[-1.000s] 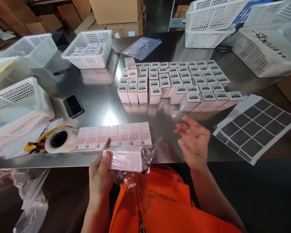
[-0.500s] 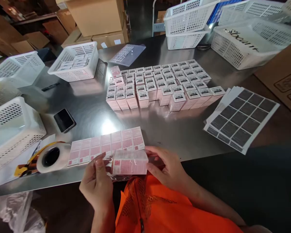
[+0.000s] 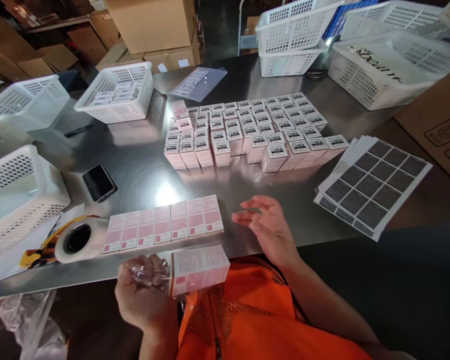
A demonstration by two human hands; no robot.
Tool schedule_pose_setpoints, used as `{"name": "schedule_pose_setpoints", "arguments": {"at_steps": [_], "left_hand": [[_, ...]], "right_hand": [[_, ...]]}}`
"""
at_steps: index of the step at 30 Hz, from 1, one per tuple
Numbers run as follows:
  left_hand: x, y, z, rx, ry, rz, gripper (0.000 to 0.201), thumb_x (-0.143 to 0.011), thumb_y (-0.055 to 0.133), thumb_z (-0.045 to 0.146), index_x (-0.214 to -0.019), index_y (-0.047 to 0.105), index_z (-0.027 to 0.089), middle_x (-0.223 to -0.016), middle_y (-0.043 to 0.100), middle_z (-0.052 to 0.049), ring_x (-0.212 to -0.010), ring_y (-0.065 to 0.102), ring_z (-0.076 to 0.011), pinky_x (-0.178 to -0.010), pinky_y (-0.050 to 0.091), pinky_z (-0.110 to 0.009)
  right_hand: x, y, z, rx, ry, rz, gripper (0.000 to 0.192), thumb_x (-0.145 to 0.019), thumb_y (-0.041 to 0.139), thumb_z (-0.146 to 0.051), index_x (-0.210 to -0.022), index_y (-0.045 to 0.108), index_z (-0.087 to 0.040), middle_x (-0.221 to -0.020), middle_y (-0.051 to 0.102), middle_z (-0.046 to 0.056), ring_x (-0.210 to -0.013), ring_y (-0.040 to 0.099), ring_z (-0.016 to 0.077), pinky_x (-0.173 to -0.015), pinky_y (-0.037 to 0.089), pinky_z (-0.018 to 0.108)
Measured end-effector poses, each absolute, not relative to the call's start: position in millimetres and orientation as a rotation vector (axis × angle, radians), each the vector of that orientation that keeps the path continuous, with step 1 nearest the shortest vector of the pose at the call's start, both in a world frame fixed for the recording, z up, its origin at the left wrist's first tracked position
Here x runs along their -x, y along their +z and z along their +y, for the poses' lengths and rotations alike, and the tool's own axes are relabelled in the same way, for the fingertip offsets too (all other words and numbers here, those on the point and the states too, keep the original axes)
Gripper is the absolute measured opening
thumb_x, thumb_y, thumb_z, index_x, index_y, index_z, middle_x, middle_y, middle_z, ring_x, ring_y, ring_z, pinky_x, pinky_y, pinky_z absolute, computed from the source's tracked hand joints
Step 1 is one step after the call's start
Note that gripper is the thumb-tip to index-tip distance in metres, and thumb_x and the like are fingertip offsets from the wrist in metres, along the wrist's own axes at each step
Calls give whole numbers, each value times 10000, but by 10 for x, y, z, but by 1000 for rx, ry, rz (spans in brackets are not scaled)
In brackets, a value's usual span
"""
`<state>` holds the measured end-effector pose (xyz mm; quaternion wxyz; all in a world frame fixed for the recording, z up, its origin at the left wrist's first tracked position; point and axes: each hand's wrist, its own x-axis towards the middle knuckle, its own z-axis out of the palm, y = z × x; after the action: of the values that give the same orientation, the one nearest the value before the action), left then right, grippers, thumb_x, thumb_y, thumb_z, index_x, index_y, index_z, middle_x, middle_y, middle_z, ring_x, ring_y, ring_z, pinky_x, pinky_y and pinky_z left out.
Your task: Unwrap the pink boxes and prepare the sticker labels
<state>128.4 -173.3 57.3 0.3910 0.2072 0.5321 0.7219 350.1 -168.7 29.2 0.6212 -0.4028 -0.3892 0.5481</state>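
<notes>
Left hand fisted on crumpled clear wrap at end of pink box bundle, held just off near table edge; right hand free, fingers spread, over table beside bundle; row of flat pink boxes just beyond; tape roll left; label sheets right.

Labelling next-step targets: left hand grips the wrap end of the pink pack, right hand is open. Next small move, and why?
Probably bring the right hand back onto the pink pack: it hovers open and empty, while the left hand pinches only the bunched wrap, leaving the pack's far end unsupported.
</notes>
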Motion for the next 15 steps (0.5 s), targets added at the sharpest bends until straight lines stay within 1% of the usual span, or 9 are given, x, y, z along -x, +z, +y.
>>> {"name": "schedule_pose_setpoints", "arguments": {"at_steps": [2,3,5,6,8,9,12,14,15], "left_hand": [[-1333,546,-1661,-461,1861,1353,343,-831,555,321,-617,310,212,-510,309,77,-400,290,-79,-420,315,-212],[-1369,531,-1621,-444,1854,1357,346,-828,555,326,-621,301,216,-510,311,81,-396,288,-79,-416,315,-215],[-1448,509,-1554,-406,1837,1352,346,-817,556,334,-621,292,225,-504,312,85,-387,286,-81,-412,322,-222],[-1487,505,-1533,-393,1832,1347,339,-809,555,329,-619,294,226,-498,308,87,-382,281,-81,-411,323,-223],[-1547,517,-1518,-386,1831,1331,317,-786,555,301,-612,302,223,-484,298,88,-376,267,-79,-408,311,-219],[-1563,529,-1520,-392,1839,1322,316,-766,556,284,-604,293,220,-477,286,88,-375,259,-78,-404,295,-216],[-1517,571,-1523,-430,1884,1312,322,-699,544,261,-589,245,211,-455,239,82,-375,224,-80,-399,260,-215],[-1401,580,-1498,-469,1929,1338,325,-692,525,298,-607,224,211,-471,228,78,-387,220,-86,-407,273,-219],[-1330,575,-1477,-497,1939,1361,329,-697,521,321,-621,219,214,-491,231,77,-398,229,-89,-415,286,-221]], "right_hand": [[-3450,314,-1693,924,1461,-1030,608,-798,748,-590,-1261,486,-296,-1324,535,108,-1210,584,263,-1000,519,480],[-3405,314,-1710,927,1543,-1053,679,-752,790,-593,-1273,486,-282,-1349,528,123,-1240,563,272,-994,520,464],[-3310,301,-1755,950,1601,-1010,771,-655,884,-535,-1264,493,-267,-1302,568,118,-1166,605,246,-949,540,411],[-3274,292,-1777,958,1586,-972,766,-631,908,-498,-1240,508,-261,-1244,603,103,-1099,636,224,-920,550,385],[-3246,277,-1807,979,1539,-936,666,-645,912,-442,-1170,554,-243,-1121,665,79,-1020,668,202,-883,560,352],[-3256,272,-1813,994,1510,-932,617,-653,909,-429,-1134,574,-238,-1070,687,71,-1008,678,204,-866,566,348],[-3376,260,-1798,1027,1417,-899,558,-646,908,-438,-1066,595,-246,-980,727,54,-955,712,234,-807,596,371],[-3497,254,-1780,1064,1299,-849,438,-733,846,-460,-1031,591,-265,-827,717,5,-846,734,226,-764,615,391],[-3554,256,-1774,1083,1217,-860,371,-793,798,-451,-1042,586,-276,-772,694,-16,-818,736,219,-766,622,403]]}}
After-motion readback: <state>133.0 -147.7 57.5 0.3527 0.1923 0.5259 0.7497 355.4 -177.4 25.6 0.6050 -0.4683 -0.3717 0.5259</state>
